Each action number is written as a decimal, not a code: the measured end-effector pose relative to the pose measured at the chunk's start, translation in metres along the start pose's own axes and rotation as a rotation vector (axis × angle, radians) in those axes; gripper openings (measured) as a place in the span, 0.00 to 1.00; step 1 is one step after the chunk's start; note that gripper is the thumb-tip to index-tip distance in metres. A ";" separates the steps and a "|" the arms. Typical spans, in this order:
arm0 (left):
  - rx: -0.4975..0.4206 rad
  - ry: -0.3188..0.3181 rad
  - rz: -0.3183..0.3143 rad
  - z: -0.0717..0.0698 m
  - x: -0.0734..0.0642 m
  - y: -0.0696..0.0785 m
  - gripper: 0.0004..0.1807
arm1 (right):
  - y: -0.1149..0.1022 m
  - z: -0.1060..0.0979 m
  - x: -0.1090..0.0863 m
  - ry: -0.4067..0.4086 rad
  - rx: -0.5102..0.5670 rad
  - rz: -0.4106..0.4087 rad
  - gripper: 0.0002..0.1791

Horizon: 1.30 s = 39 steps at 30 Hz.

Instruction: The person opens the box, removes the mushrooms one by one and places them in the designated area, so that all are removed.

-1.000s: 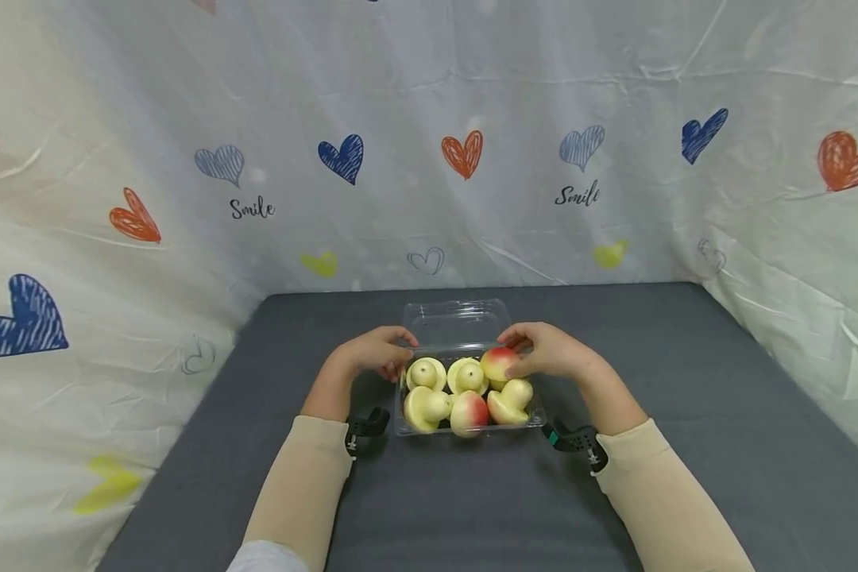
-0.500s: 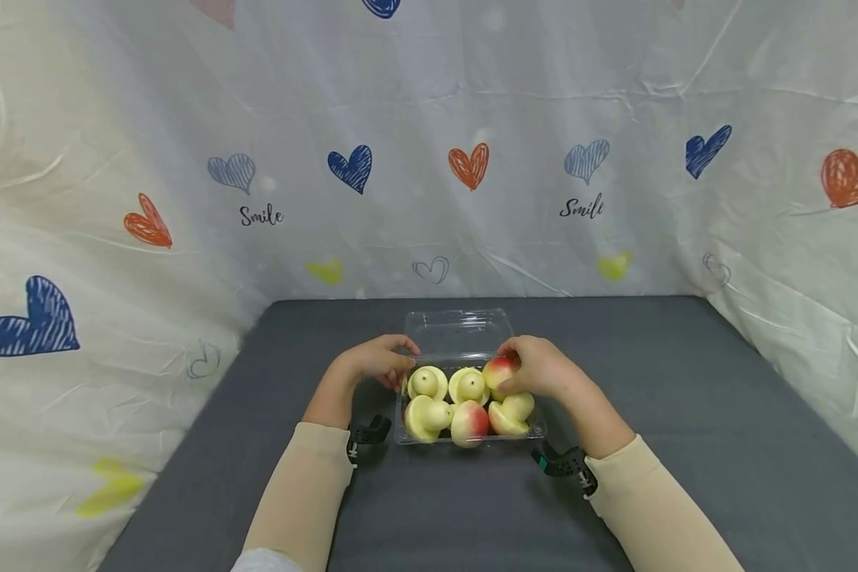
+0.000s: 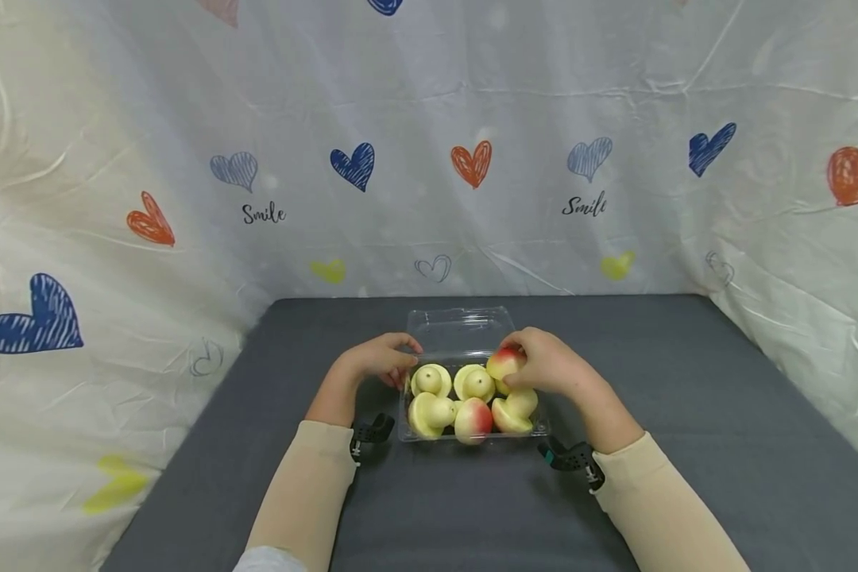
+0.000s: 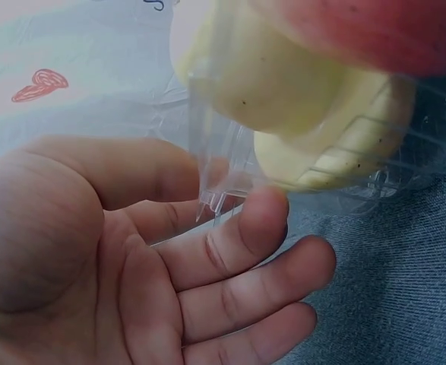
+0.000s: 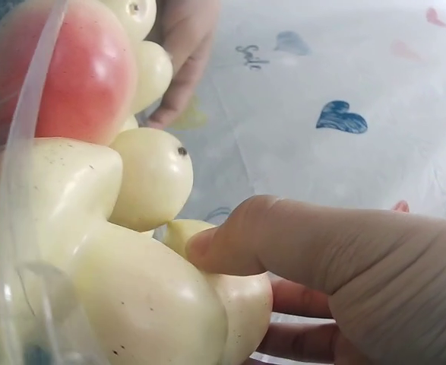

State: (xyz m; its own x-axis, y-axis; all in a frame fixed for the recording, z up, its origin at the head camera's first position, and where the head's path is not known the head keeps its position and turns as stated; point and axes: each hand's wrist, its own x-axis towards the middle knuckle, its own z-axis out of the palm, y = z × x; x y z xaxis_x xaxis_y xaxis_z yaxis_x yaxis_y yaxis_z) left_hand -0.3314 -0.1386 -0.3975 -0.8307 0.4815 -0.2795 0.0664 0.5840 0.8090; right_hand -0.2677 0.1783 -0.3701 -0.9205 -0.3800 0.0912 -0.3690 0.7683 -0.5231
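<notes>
While a white backdrop (image 3: 415, 87) printed with hearts and the word "Smile" closes off the rear and both flanks, we find a dark grey table (image 3: 436, 508) spread in front of it. From the near side we see a left sleeve (image 3: 300, 492) and a right sleeve (image 3: 668, 500), both beige, reaching forward over the surface. Ahead of the sleeves, we locate a clear plastic container (image 3: 518, 436), its lid (image 3: 461, 327) folded back beyond the far rim. At the container's far left corner we note the left hand (image 3: 379, 357), holding the thin clear edge between thumb and bent fingers. At the far right corner we note the right hand (image 3: 554, 364), which grasps a red-and-yellow fruit (image 3: 501, 366), the thumb pressed on its surface and the fingers behind. We cannot tell whether this fruit's underside touches the container floor. Inside the container we count five further pieces: a far-left knobbed fruit (image 3: 431, 381) and a far-middle knobbed fruit (image 3: 475, 383); then, in the near row, a near-left knobbed fruit (image 3: 429, 415), a red-blushed fruit (image 3: 473, 421) and a near-right knobbed fruit (image 3: 516, 410). Alongside the cuffs we record a black left strap (image 3: 375, 428) and a black right strap (image 3: 566, 457).
</notes>
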 end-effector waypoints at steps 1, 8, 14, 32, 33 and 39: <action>0.003 0.001 -0.001 0.000 0.001 0.000 0.18 | 0.001 -0.001 -0.001 0.009 0.005 -0.005 0.30; 0.035 0.012 -0.011 0.001 0.001 0.008 0.18 | 0.005 -0.009 -0.004 0.021 0.092 -0.020 0.34; 0.052 0.016 -0.010 0.002 0.000 0.012 0.18 | 0.007 -0.009 -0.007 0.013 0.165 -0.045 0.33; 0.073 0.023 -0.016 0.003 0.002 0.005 0.18 | 0.000 -0.014 -0.009 0.015 0.377 -0.140 0.30; 0.072 0.025 -0.017 0.003 0.002 0.005 0.18 | 0.000 -0.015 -0.009 0.016 0.394 -0.145 0.30; 0.083 0.036 -0.027 0.003 -0.001 0.007 0.18 | -0.002 -0.023 -0.010 0.038 0.424 -0.171 0.25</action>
State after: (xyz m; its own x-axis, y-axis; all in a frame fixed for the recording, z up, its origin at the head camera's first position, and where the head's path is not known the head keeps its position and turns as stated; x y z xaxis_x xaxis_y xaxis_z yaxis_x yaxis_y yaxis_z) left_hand -0.3284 -0.1333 -0.3935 -0.8522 0.4419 -0.2802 0.0884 0.6495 0.7552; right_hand -0.2603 0.1928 -0.3503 -0.8580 -0.4578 0.2328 -0.4377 0.4146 -0.7978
